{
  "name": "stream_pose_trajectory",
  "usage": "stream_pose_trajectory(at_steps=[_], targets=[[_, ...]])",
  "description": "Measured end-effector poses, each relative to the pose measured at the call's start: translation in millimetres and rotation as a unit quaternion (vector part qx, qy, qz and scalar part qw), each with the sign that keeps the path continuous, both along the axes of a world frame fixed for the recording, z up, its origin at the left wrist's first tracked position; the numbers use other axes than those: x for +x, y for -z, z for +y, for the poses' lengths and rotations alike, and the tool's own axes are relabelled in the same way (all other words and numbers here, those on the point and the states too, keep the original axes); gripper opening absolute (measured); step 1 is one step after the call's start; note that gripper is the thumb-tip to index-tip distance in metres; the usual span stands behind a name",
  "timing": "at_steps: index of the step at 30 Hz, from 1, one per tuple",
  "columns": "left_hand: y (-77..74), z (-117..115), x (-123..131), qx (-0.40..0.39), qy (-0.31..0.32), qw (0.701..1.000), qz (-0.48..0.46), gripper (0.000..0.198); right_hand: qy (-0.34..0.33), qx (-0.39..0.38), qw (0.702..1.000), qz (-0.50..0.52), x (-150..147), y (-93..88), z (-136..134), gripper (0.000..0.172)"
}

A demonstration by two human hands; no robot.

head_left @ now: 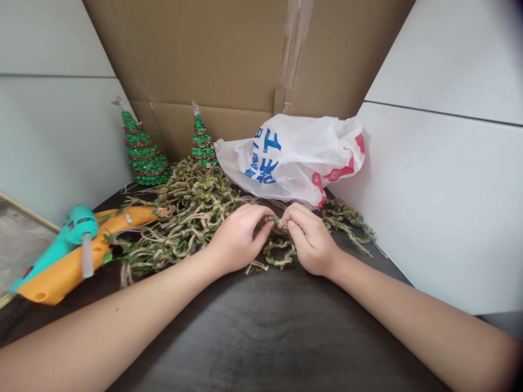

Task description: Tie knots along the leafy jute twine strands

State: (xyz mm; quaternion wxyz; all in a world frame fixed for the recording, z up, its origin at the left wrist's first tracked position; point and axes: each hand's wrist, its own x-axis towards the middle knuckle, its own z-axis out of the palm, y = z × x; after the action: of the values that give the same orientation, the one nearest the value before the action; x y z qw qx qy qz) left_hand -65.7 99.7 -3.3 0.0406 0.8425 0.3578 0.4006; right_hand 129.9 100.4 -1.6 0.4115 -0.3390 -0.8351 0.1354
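While I bent over the dark wood-grain tabletop [261,332], my left hand [239,239] and my right hand [310,239] met at one strand of a leafy jute-twine garland [277,222]. The fingers of each hand were curled inward and pressed together, pinching that strand from either side; my thumbs were hidden behind the hands, so their exact grip could not be told. The pinch appeared placed to keep the twisted fibres from slipping. The strand lay directly between my fingertips, and a small loop of the same garland [280,256] sat just beneath my hands on the tabletop. The rest of the garland, a tangled green-and-tan heap [183,218], spread left of my left hand, apparently kept within reach; a further length [347,223] lay beyond my right hand. Farther left, an orange-and-teal plastic hot glue gun [57,277] rested on its side beside the heap, with a translucent glue stick [87,256] showing. Two green sequinned cone-shaped trees [143,152] stood behind the heap, and a crumpled white plastic bag with blue and red print [290,158] leaned against a brown cardboard panel [212,54], between white boards [433,207].
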Motion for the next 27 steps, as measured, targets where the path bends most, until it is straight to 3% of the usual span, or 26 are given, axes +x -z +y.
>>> stream_pose_trajectory(at_steps=[11, 19, 27], targets=[[-0.2, 2.0, -0.4, 0.018, 0.007, 1.0, -0.006, 0.008, 0.141, 0.009, 0.988, -0.064, 1.2, 1.2, 0.9, 0.02], [-1.5, 1.7, 0.0, 0.016, 0.013, 1.0, -0.005, 0.009, 0.057, 0.0, 0.994, -0.098, -3.1, 1.2, 0.0, 0.015], [0.3, 3.1, -0.6, 0.018, 0.019, 0.999, 0.038, 0.009, 0.047, 0.012, 0.998, -0.026, -1.6, 1.7, 0.3, 0.018]])
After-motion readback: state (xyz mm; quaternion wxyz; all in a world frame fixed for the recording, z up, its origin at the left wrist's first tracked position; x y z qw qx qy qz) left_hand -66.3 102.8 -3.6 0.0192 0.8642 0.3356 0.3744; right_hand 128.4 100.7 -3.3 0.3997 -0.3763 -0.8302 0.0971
